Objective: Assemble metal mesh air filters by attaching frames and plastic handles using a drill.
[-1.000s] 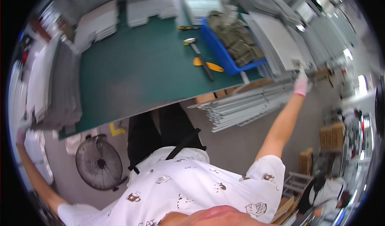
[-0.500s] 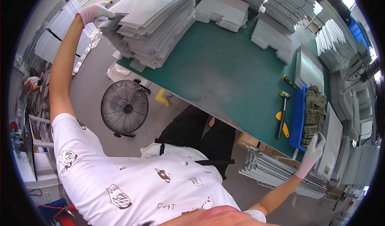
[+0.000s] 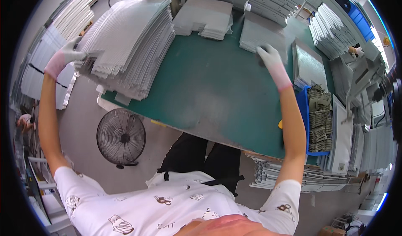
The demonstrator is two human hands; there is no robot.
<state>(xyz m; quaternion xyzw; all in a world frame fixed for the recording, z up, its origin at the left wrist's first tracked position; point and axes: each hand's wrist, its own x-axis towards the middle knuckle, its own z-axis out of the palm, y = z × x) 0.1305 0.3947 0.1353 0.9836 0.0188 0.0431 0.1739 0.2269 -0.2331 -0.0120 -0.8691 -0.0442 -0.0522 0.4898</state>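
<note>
My left hand (image 3: 65, 60), in a white and pink glove, is at the notched left corner of a tall stack of silvery perforated sheets (image 3: 125, 39). Its fingers are apart, with the thumb side against the stack's edge. Over the far right part of the green table (image 3: 209, 81) is my right hand (image 3: 273, 62), gloved alike. Its fingers are curled around a dark, blurred shape that I cannot make out. Just beyond it lies a lower stack of notched sheets (image 3: 261, 28). A blue bin (image 3: 304, 118) of greenish-grey strip-like pieces (image 3: 320, 118) stands right of my forearm.
Another notched stack (image 3: 205, 14) lies at the table's far side, and a ribbed pile (image 3: 307, 64) at the right. A yellow handle (image 3: 280, 123) shows beside my forearm. A floor fan (image 3: 121, 137) stands left of the table. Another person's gloved hand (image 3: 358, 50) is at far right.
My right hand has moved from the blue bin far and left, over the table. My left hand stays at the tall stack's corner. The view has shifted, and my right forearm now hides the hammer.
</note>
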